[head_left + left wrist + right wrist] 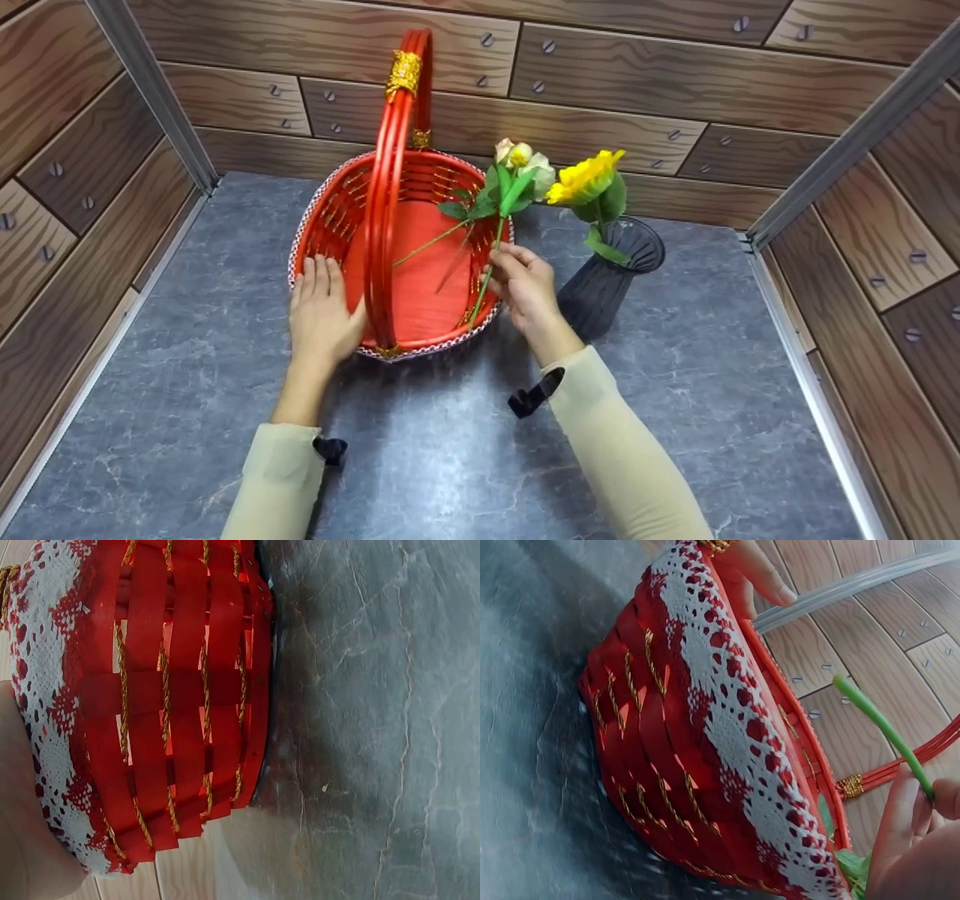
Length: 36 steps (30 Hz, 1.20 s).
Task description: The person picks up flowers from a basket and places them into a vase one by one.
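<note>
The two hands are apart. The left hand [321,319] rests on the left edge of the red basket [420,296], its fingers straight. The right hand [531,292] pinches the green stem [487,281] of a flower with a green top [514,193], over the basket's right edge. Pale flowers [536,171] lean on that edge, stems inside. Just beside, a dark vase [596,294] holds a yellow flower [585,180].
</note>
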{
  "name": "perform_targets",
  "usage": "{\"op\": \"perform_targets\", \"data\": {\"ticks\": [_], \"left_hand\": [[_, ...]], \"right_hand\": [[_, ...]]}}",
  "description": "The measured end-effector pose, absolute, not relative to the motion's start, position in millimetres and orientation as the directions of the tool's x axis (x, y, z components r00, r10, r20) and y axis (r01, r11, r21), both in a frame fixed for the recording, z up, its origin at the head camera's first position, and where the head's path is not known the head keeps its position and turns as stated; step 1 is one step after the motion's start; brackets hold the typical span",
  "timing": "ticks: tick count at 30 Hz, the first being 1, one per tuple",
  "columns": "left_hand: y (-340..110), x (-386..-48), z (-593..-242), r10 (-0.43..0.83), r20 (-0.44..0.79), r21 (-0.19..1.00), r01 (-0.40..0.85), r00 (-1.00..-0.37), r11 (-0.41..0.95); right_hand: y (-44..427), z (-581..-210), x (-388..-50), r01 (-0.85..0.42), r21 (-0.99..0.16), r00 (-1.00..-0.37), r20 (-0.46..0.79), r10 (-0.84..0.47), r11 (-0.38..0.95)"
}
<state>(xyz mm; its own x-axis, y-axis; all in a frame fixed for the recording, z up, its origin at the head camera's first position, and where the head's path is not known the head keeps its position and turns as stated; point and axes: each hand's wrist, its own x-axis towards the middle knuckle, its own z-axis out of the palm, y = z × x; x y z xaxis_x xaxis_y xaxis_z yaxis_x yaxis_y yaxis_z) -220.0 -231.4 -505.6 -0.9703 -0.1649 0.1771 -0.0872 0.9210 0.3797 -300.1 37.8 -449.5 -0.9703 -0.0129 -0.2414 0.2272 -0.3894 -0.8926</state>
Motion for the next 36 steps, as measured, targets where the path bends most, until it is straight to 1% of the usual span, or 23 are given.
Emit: {"op": "perform_targets", "data": {"ticks": [7,12,15,20,25,36], "left_hand": [[-231.3,-219.3,-505.8,-0.164,0.180,0.376,-0.086,-0.970,0.922],[-230.7,-218.7,-505.9,-0.162,0.171,0.375,-0.088,-0.972,0.923],[-230.9,-219.1,-505.9,-0.155,0.166,0.371,-0.084,-0.974,0.925],[-231.6,-218.8,-504.8,-0.152,0.157,0.369,-0.085,-0.976,0.925],[-232.0,-218.0,-503.9,-0.152,0.156,0.371,-0.084,-0.976,0.925],[-231.6,-218.9,-505.4,-0.153,0.161,0.374,-0.083,-0.975,0.924]], "right_hand": [[46.4,-442.1,-293.1,0.179,-0.938,-0.984,-0.178,-0.031,-0.296],[55.8,-439.1,-289.0,0.150,-0.946,-0.989,-0.141,-0.051,-0.286],[61.4,-438.4,-287.8,0.151,-0.948,-0.988,-0.136,-0.075,-0.279],[68.2,-437.1,-287.3,0.167,-0.960,-0.984,-0.149,-0.095,-0.226],[73.0,-434.4,-285.9,0.158,-0.960,-0.984,-0.135,-0.113,-0.230],[98.8,-412.5,-272.2,0.070,-0.969,-0.982,-0.025,-0.188,-0.237]]}}
